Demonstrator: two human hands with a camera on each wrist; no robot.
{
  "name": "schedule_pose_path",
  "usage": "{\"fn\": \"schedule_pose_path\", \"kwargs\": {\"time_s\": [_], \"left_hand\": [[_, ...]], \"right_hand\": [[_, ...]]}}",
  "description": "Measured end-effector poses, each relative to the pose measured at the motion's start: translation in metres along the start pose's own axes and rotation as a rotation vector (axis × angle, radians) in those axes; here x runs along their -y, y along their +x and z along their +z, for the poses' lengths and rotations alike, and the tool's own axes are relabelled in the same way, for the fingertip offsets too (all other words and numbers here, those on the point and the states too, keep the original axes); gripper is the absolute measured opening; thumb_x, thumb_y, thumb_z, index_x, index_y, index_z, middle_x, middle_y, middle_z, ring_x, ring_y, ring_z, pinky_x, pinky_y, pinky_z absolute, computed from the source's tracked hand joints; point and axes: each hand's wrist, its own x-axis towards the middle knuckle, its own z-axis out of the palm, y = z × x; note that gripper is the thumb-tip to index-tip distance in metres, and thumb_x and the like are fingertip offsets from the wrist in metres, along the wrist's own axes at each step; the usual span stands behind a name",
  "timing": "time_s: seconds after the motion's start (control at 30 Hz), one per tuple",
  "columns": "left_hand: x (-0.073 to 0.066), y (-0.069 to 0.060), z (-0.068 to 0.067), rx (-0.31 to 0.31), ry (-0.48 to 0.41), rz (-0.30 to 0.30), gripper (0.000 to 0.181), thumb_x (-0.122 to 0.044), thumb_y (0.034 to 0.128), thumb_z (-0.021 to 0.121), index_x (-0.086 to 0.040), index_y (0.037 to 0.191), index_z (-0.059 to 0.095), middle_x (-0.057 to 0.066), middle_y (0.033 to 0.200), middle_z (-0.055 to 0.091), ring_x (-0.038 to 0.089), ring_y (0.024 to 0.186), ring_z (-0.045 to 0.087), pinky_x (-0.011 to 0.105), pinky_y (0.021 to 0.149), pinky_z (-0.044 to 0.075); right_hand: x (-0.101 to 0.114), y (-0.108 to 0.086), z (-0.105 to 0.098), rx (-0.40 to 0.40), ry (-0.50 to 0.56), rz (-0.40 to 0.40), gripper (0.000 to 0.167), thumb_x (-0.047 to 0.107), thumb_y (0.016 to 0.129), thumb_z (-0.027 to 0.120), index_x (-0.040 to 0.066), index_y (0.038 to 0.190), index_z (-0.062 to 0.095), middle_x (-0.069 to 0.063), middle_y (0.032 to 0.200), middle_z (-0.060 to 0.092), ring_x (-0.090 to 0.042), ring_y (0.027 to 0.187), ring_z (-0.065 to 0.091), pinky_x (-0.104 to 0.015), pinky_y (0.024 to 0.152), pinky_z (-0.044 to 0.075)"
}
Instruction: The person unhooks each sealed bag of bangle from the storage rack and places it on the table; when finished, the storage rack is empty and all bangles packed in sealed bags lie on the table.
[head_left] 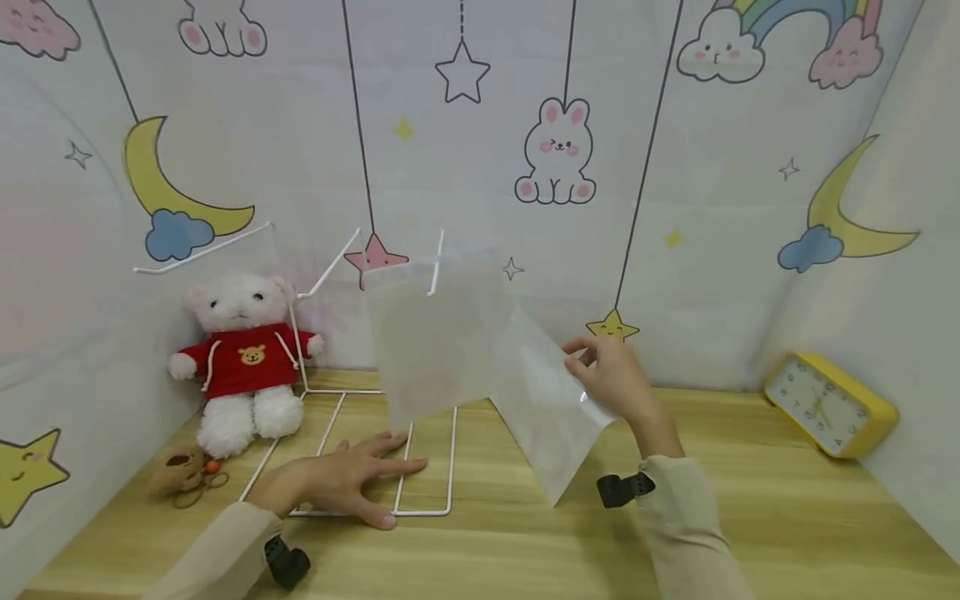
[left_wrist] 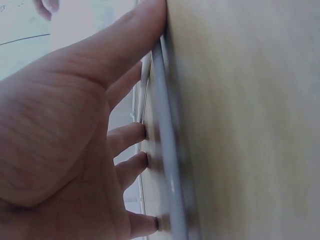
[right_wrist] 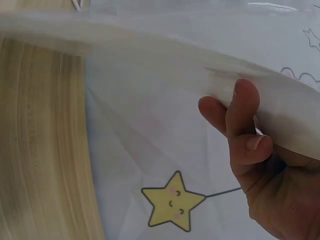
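Observation:
My left hand (head_left: 348,479) rests with fingers spread on the base of a white wire rack (head_left: 450,458), pressing it against the table. In the left wrist view, its thumb (left_wrist: 135,35) lies over a rack wire (left_wrist: 170,165). One frosted, translucent plastic bag (head_left: 442,350) hangs by the rack's right prong (head_left: 437,267). To its right, my right hand (head_left: 615,375) holds the edge of another frosted bag (head_left: 551,417), which slants down toward the table. The right wrist view shows curled fingers (right_wrist: 242,105) against this sheet (right_wrist: 290,117); part of the grip is hidden.
A white teddy bear in a red hoodie (head_left: 251,358) sits behind the rack's left side. In front of it lies a small brown trinket (head_left: 180,471) with a cord. A yellow alarm clock (head_left: 832,404) stands at the right. Behind the table (head_left: 720,517) hangs a printed cloth (head_left: 697,275).

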Motion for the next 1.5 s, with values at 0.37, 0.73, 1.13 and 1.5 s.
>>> {"fn": "schedule_pose_path", "kwargs": {"time_s": [0.37, 0.73, 1.13, 1.5], "left_hand": [[0.0, 0.002, -0.002, -0.011, 0.019, 0.026, 0.078, -0.053, 0.0863, 0.072, -0.026, 0.154, 0.042, 0.027, 0.16, 0.022, 0.052, 0.144, 0.018, 0.084, 0.097, 0.013], [0.002, -0.004, 0.0, -0.018, -0.001, 0.012, 0.078, -0.053, 0.0854, 0.073, -0.028, 0.153, 0.044, 0.026, 0.16, 0.022, 0.052, 0.145, 0.016, 0.084, 0.097, 0.011], [0.0, -0.002, -0.001, -0.054, 0.028, 0.031, 0.078, -0.053, 0.0831, 0.076, -0.027, 0.151, 0.047, 0.027, 0.156, 0.027, 0.053, 0.141, 0.024, 0.083, 0.096, 0.016], [-0.01, 0.005, -0.002, -0.132, 0.263, 0.085, 0.075, -0.058, 0.0755, 0.079, -0.027, 0.141, 0.06, 0.002, 0.114, 0.048, 0.017, 0.098, 0.048, 0.035, 0.082, 0.045]], "right_hand": [[-0.017, 0.004, 0.013, 0.14, 0.021, -0.007, 0.018, 0.0, 0.093, 0.057, 0.003, 0.107, 0.069, -0.01, 0.084, 0.067, -0.019, 0.069, 0.061, -0.032, 0.057, 0.05], [-0.019, -0.004, 0.025, 0.453, 0.145, 0.107, 0.015, -0.003, 0.092, 0.056, 0.0, 0.1, 0.069, -0.009, 0.083, 0.062, -0.019, 0.052, 0.061, -0.034, 0.051, 0.055], [-0.019, -0.007, 0.028, 0.673, 0.172, 0.22, 0.026, -0.005, 0.089, 0.057, 0.003, 0.112, 0.066, -0.013, 0.09, 0.065, -0.024, 0.059, 0.069, -0.034, 0.057, 0.057], [-0.02, -0.014, 0.016, 0.66, 0.18, 0.226, 0.038, 0.001, 0.089, 0.062, 0.004, 0.126, 0.061, -0.014, 0.102, 0.065, -0.03, 0.064, 0.071, -0.039, 0.061, 0.057]]}}
